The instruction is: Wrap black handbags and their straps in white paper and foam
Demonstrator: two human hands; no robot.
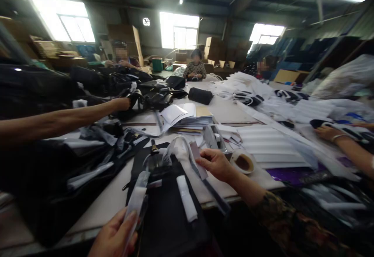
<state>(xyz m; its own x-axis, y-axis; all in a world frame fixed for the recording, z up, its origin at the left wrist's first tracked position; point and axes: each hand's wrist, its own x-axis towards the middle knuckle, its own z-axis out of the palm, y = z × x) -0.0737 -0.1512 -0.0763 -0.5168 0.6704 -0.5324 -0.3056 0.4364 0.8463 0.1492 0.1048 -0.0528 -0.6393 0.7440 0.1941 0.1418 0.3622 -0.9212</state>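
A black bag [166,218] lies flat in front of me at the table's near edge, with a white paper-wrapped roll [187,198] on it. My left hand [113,237] is closed on a strip of clear plastic wrap [136,200] that rises over the bag. My right hand [216,164] pinches a small pale tag [196,151] on the bag's plastic-wrapped strap [187,147], just past the bag's far end.
A co-worker's bare arm [58,122] reaches in from the left toward a heap of black bags [140,93]. Another person's hand with a bracelet [330,133] rests at the right. Stacked papers [187,116], a tape roll [244,162] and white packing sheets [269,144] cover the table. Several people sit at the far end.
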